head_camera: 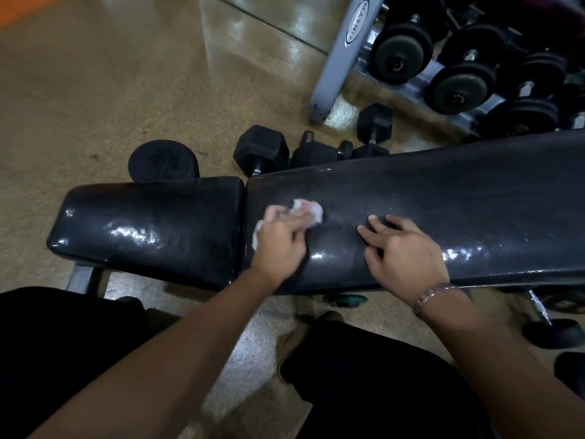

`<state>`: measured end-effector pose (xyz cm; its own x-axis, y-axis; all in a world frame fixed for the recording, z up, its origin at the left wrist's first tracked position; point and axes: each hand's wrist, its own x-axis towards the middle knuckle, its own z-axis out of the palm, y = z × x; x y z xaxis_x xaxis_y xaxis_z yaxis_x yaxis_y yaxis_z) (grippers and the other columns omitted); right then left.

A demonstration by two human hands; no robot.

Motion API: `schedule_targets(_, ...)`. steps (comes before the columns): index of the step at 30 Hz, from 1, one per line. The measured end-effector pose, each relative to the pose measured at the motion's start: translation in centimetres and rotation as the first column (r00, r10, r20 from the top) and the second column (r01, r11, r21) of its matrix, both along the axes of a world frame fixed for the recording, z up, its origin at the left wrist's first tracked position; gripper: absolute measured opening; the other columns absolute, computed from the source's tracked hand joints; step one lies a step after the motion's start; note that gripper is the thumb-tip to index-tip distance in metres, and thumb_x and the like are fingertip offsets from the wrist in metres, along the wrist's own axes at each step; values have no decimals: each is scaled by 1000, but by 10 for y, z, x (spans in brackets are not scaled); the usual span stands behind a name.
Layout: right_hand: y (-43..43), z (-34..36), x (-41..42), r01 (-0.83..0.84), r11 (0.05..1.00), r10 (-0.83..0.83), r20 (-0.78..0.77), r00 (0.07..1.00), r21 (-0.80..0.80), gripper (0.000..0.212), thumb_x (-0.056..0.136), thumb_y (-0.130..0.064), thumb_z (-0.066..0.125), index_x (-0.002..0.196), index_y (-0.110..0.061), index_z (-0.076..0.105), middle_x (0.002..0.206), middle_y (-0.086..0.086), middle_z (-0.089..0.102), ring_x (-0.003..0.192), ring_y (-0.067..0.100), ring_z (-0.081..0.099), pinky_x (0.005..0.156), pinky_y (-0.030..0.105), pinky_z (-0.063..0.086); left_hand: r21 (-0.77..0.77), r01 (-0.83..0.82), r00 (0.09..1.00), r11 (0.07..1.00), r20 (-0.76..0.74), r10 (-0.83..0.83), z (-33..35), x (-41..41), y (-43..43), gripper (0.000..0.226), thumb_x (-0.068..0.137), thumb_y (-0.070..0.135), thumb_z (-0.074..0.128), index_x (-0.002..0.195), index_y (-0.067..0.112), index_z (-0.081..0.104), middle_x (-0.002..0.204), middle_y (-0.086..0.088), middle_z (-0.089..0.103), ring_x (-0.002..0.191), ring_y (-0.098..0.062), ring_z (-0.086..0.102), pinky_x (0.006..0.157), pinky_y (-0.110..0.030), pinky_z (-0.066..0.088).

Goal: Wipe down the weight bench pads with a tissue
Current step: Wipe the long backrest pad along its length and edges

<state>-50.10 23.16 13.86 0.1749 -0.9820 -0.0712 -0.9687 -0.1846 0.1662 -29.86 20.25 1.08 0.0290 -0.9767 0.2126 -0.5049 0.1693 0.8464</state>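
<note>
The left hand (280, 240) is clamped on a crumpled white tissue (308, 210) pressed against the long black vinyl bench pad (459, 198), where the right hand (402, 248) rests flat, fingers spread.

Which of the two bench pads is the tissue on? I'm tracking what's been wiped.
The long back pad, right of the gap; the left hand presses the tissue there. The short seat pad is untouched.
</note>
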Motion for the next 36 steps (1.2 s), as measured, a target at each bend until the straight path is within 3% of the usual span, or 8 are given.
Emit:
schedule_targets(4, -1, 1, -1, -4, 1000, 4, 10, 1000, 11, 39, 91, -36, 50, 127, -37, 63, 139, -15, 56, 132, 12, 45, 95, 30, 48, -248, 290, 956, 924, 23, -294, 0, 16, 33, 33, 89, -2, 67, 113, 18, 77, 127, 5, 69, 116, 2, 53, 98, -26, 44)
schedule_targets(9, -1, 2, 2, -2, 1000, 2, 10, 1000, 5, 39, 91, -35, 50, 128, -35, 63, 139, -12, 56, 132, 15, 45, 97, 31, 47, -27, -96, 992, 995, -85, 93, 9, -6, 4, 31, 88, 4, 68, 111, 22, 78, 117, 10, 74, 98, -10, 47, 91, -31, 52)
schedule_targets(15, -1, 2, 0, -3, 1000, 3, 29, 1000, 12, 39, 91, -34, 50, 128, -34, 63, 139, -11, 57, 132, 15, 45, 100, 33, 47, -262, 218, 974, 940, 5, -225, 3, 9, 47, 32, 86, -7, 68, 108, 14, 79, 124, 3, 71, 107, -11, 58, 94, -20, 42)
schedule_targets(21, 2, -6, 1, -4, 998, 8, 48, 999, -63, 35, 86, -29, 57, 119, -26, 70, 131, -3, 64, 125, 23, 52, 100, 41, 49, -85, -146, 988, 986, -70, 140, 19, -28, 27, 37, 80, -8, 68, 106, 16, 79, 112, 5, 76, 97, -6, 44, 86, -28, 50)
schedule_targets(24, 4, -9, -2, -32, 996, 36, 51, 998, -82, 36, 86, -29, 56, 119, -24, 70, 130, -1, 65, 124, 25, 53, 102, 44, 47, -211, 77, 995, 974, -48, -89, 18, -35, 62, 36, 82, -10, 66, 107, 12, 78, 120, 1, 73, 107, 6, 50, 91, -27, 45)
schedule_targets(26, 2, -9, -4, -36, 996, 41, 57, 998, -83, 36, 87, -29, 56, 120, -25, 69, 131, -2, 64, 125, 24, 53, 103, 43, 46, -265, 201, 979, 943, 35, -199, 4, -9, 70, 32, 85, -7, 66, 108, 13, 78, 125, 1, 71, 113, -9, 61, 96, -25, 41)
schedule_targets(32, 4, -13, -5, -46, 988, 57, 74, 996, -146, 37, 86, -30, 52, 117, -24, 71, 127, -1, 67, 123, 24, 54, 103, 43, 47, -97, -89, 995, 991, 26, 92, 12, -11, 44, 32, 83, -4, 67, 104, 17, 80, 113, 4, 76, 97, -11, 49, 91, -22, 46)
schedule_targets(36, 4, -14, -8, -75, 982, 87, 62, 994, -173, 39, 86, -31, 48, 117, -25, 71, 127, -1, 67, 122, 24, 55, 103, 42, 47, -246, 247, 968, 937, 112, -225, 5, -7, 78, 40, 80, -10, 67, 111, 13, 78, 125, 1, 71, 107, -16, 52, 99, -21, 41)
